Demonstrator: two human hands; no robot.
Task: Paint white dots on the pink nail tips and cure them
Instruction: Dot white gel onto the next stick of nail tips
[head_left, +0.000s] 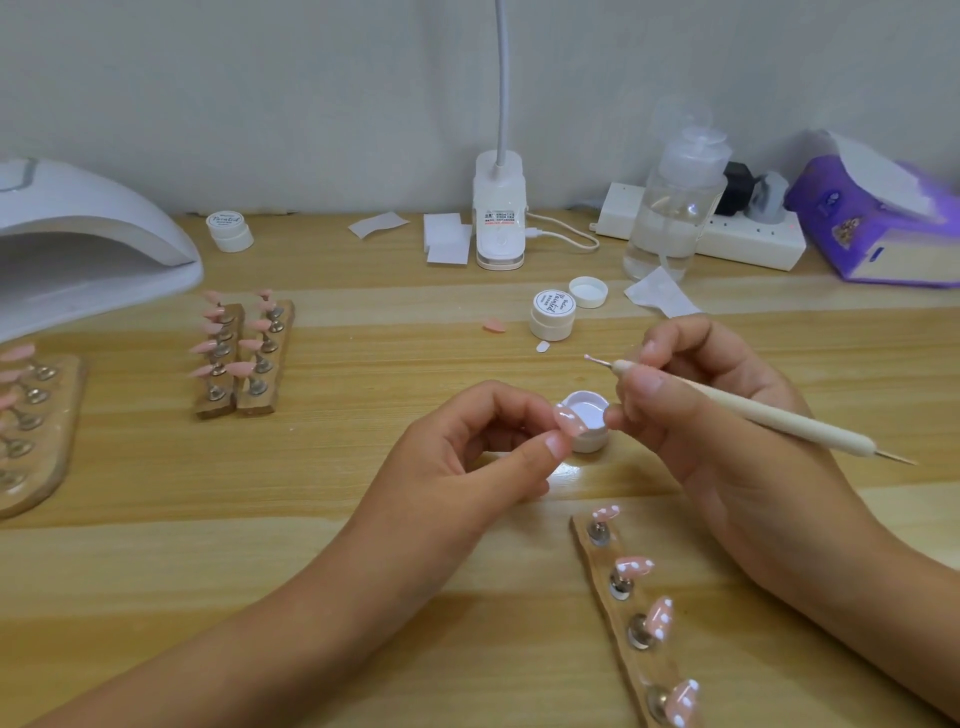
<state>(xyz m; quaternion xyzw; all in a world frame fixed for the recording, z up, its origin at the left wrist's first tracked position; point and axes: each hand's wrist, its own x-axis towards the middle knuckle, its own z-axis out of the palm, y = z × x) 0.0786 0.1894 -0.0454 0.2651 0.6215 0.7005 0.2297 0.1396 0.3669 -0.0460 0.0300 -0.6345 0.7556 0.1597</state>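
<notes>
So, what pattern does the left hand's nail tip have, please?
The nail tip is pink with white dots; head view.

A glossy pink nail tip (570, 420) with white dots is being pinched by the left hand (467, 467). Between the hands, light is being caught by a smooth white plastic pot (592, 441). A dotting tool (753, 410) with a matt cream handle and thin metal points is being held by the right hand (727, 431). Under the right wrist, shiny metal studs (621, 586) are being carried by a rough-edged wooden strip (644, 667). A bright glare is being reflected beside the left hand by the smooth, wood-grained table (363, 519). Far beyond the left hand, a soft sheen is being shown by the white plastic curing lamp (78, 234).
</notes>
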